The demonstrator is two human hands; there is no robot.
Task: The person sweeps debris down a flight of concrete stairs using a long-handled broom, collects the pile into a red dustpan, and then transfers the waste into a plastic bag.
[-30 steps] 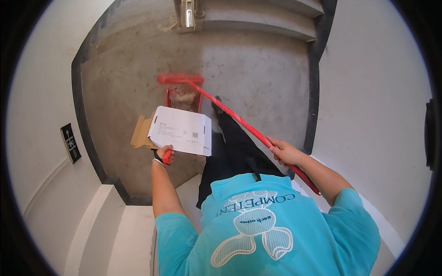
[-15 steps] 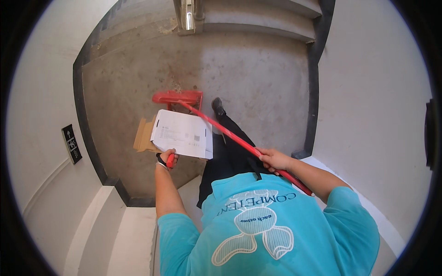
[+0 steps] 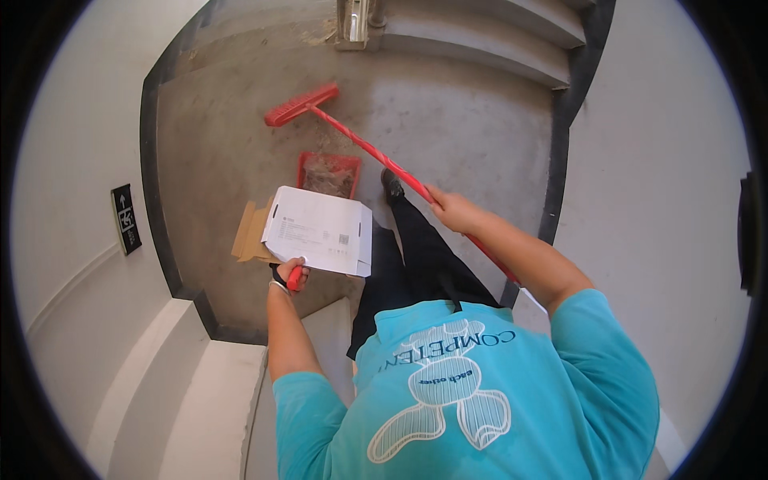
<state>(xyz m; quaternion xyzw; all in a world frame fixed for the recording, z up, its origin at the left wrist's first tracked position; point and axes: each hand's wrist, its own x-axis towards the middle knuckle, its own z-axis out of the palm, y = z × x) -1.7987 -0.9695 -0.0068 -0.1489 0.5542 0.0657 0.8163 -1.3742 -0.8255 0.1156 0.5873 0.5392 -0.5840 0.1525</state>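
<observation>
My left hand (image 3: 288, 272) is closed around a red handle, its end showing beside the thumb. The thumb also rests at the edge of a flattened-looking white cardboard box (image 3: 316, 228) with a brown flap at its left. Past the box lies a red dustpan (image 3: 356, 166) holding dusty litter; the box hides any link between pan and handle. With my right hand (image 3: 454, 211) I grip the red pole of a broom (image 3: 300, 106). Its red head, bristles turned up and away, is beyond the dustpan, apart from it.
Concrete steps (image 3: 480, 44) rise at the far right, beside a railing post (image 3: 352, 24). White walls with a dark skirting band (image 3: 150, 160) bound the grey landing floor (image 3: 224, 160). A dark exit sign (image 3: 126, 218) hangs at the left. My shoe (image 3: 391, 184) is right of the dustpan.
The broom head has moved from over the dustpan to the floor farther away, uncovering the litter. My right hand has gone forward and slightly left. My left hand and the box stay nearly in place.
</observation>
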